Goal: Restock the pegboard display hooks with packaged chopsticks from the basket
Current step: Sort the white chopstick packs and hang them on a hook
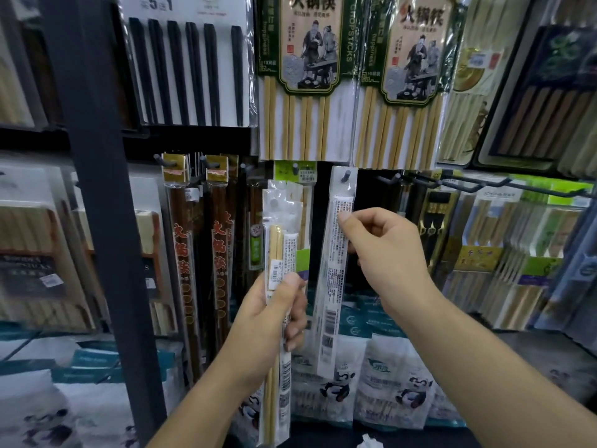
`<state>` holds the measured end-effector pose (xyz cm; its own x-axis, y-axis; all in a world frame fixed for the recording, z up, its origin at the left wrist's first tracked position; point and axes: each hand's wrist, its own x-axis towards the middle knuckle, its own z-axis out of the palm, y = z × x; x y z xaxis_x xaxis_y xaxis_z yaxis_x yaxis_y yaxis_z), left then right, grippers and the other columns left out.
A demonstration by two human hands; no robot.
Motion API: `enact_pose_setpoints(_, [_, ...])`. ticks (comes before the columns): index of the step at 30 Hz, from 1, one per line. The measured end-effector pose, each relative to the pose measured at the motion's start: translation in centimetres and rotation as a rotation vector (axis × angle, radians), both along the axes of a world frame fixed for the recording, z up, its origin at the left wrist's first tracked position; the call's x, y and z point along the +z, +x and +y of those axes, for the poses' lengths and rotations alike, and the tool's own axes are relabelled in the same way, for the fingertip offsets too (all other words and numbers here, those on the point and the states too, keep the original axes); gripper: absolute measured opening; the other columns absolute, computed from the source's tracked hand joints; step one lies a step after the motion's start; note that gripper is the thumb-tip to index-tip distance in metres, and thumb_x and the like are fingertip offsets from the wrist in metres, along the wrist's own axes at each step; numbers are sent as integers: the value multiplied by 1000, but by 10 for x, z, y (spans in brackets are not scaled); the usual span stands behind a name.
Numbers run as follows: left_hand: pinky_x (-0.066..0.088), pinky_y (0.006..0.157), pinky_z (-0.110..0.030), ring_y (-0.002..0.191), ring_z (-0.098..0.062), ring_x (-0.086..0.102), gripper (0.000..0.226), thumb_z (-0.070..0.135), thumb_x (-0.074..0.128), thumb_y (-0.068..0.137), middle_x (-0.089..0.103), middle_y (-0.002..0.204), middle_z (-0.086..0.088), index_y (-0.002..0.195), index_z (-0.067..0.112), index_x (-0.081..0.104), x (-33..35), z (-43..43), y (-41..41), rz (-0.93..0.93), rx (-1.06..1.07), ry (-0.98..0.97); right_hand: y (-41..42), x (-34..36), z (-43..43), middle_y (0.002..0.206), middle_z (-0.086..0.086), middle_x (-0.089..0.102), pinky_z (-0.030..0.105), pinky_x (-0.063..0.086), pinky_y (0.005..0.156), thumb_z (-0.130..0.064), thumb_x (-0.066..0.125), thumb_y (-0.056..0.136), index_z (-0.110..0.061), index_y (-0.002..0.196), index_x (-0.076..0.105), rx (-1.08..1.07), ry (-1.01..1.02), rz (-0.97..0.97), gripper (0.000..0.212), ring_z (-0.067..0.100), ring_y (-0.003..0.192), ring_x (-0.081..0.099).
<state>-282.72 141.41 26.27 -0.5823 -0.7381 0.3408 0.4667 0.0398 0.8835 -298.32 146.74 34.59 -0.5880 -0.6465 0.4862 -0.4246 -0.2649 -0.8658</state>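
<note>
A long clear chopstick pack [334,279] with a white printed back hangs by its top hole on a black peg hook [345,175] at the middle of the display. My right hand [384,253] pinches its upper part between thumb and fingers. My left hand [274,321] grips a bundle of similar packs [280,244] with pale bamboo chopsticks, held upright just left of the hung pack. The basket is out of view.
Dark red chopstick packs [182,253] hang to the left behind a black upright post [106,202]. Bare black hooks [452,182] jut out at the right. Large bamboo chopstick packs [310,76] hang above. Bags with panda prints [391,383] lie on the shelf below.
</note>
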Motion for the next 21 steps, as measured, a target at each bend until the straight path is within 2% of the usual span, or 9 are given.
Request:
enact_pose_setpoints(3, [37,43,-25,51,-13,41,23,37,56,93,50,69,-2,95,16,65,0,1,0,27,-42,48,-1,-5,2,78,-1,68,13,50,62,-35,74,92,-20,87,70,-54,-25,4,16,-3,64,57])
enact_pose_setpoints(6, [43,45,-29,55,-16,48,28,34,57,93,57,74,-5,105,8,61,1,3,-2,21,20,-9,4,-10,8,74,-4,62,10,46,59,-33,74,92,-19,87,66,-75,-67,24,17,-4,62,54])
enact_pose_setpoints(8, [50,47,-32,59,-19,56,33,33,58,95,63,79,-6,111,4,62,2,4,-3,30,45,-61,11,-12,14,76,1,64,11,48,62,-33,73,92,-22,87,68,26,-58,49,13,-1,64,55])
enact_pose_setpoints(10, [56,51,-34,61,-21,63,31,35,59,95,67,80,-7,113,11,67,3,7,-3,39,41,-103,20,-12,18,84,-1,68,12,50,63,-31,72,93,-24,89,71,147,-1,88,9,4,69,61])
enact_pose_setpoints(12, [60,57,-36,64,-24,67,30,39,62,93,70,80,-8,114,20,70,5,10,-2,37,21,-122,27,-10,20,78,-1,69,13,50,57,-27,71,94,-20,89,72,243,56,100,9,5,61,62])
enact_pose_setpoints(15, [62,63,-40,73,-25,70,33,42,65,90,71,87,-9,117,25,71,5,11,-2,45,-1,-92,31,-9,22,63,-1,65,22,51,45,-23,68,97,-12,86,70,315,81,39,15,18,47,58])
enact_pose_setpoints(17, [63,66,-42,78,-27,73,34,43,66,89,74,92,-10,119,27,71,5,10,-1,42,-4,-82,31,-8,22,66,6,64,28,52,43,-23,69,97,-14,84,70,296,76,36,16,21,48,57])
enact_pose_setpoints(19, [64,70,-40,87,-29,76,35,44,66,89,77,101,-12,120,28,71,4,9,0,54,-1,-70,29,-8,20,72,11,66,32,55,49,-25,69,96,-18,83,71,249,54,52,15,19,54,60])
enact_pose_setpoints(21, [63,79,-33,103,-24,75,34,48,64,89,77,113,-6,117,31,73,3,7,0,42,57,-80,25,-6,16,76,10,68,30,56,59,-28,69,96,-20,84,71,171,17,84,14,16,62,62])
